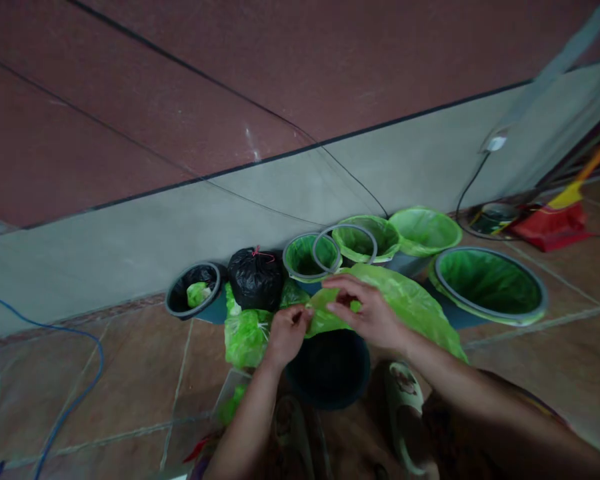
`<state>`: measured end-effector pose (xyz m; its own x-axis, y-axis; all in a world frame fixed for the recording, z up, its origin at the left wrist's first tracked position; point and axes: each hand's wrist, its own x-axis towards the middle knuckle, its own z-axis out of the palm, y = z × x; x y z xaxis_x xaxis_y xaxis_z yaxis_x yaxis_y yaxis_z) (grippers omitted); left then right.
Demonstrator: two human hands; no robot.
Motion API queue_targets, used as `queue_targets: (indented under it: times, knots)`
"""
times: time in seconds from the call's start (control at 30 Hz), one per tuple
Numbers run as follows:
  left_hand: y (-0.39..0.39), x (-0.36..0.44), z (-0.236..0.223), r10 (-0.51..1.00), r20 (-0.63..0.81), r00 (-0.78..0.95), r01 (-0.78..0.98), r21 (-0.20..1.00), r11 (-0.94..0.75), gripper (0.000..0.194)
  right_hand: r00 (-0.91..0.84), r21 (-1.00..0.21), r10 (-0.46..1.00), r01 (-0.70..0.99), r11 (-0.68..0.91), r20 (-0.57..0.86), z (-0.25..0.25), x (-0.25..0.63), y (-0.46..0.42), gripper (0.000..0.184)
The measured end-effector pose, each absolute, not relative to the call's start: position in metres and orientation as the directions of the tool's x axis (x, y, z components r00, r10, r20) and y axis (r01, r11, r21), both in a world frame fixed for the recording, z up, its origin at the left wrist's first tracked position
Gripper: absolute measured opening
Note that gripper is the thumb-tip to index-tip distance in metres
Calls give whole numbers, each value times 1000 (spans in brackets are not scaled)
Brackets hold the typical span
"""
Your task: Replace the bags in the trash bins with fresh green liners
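My left hand (289, 331) is closed, pinching the edge of a thin light-green bin bag (405, 293). My right hand (367, 310) is at the same bag with its fingers curved and apart, green film showing between thumb and forefinger. The bag spreads out to the right, behind and under my right forearm. Just below both hands an unlined dark bin (329, 370) stands on the floor between my feet. A loose grey ring (374, 252) leans over the lined bins beyond my hands.
Green-lined bins (536, 287) stand right and along the wall (260, 193). At left are a black-lined bin (213, 310), a tied black bag (255, 280) and a green bag (247, 340). A red dustpan (553, 227) lies far right; a blue hose (97, 373) crosses the left floor.
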<state>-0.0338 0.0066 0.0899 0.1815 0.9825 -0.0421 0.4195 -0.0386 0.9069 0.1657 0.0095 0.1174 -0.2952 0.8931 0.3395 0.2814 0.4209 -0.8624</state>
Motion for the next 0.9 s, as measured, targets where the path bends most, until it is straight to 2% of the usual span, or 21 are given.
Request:
queue_targets:
  times: [0.13, 0.23, 0.3, 0.37, 0.5, 0.63, 0.8, 0.9]
  knots:
    - [1, -18, 87, 932, -32, 362, 398, 909, -124, 32, -467, -803, 849, 391, 449, 247, 110, 149, 8, 32]
    - [-1, -17, 90, 914, -21, 405, 371, 917, -143, 28, -467, -774, 874, 501, 388, 135, 99, 151, 16, 31]
    - [-2, -19, 92, 905, -28, 425, 355, 924, -138, 25, -463, -794, 880, 492, 357, 109, 97, 158, 21, 28]
    - [-2, -21, 93, 894, -48, 446, 351, 928, -125, 23, -446, -850, 887, 414, 327, 124, 99, 166, 25, 26]
    - [-5, -22, 93, 859, -89, 505, 344, 933, -106, 26, -279, -945, 947, 237, 226, 157, 109, 183, 32, 29]
    - [-7, -22, 91, 837, -122, 534, 331, 941, -74, 26, -79, -977, 987, 150, 150, 139, 118, 200, 42, 35]
    - [-5, -32, 91, 832, -145, 535, 377, 923, -81, 32, 101, -980, 976, 63, 188, 193, 121, 226, 54, 36]
    - [-5, -38, 95, 810, -159, 564, 397, 913, -97, 31, 239, -972, 942, 75, 223, 235, 121, 243, 59, 32]
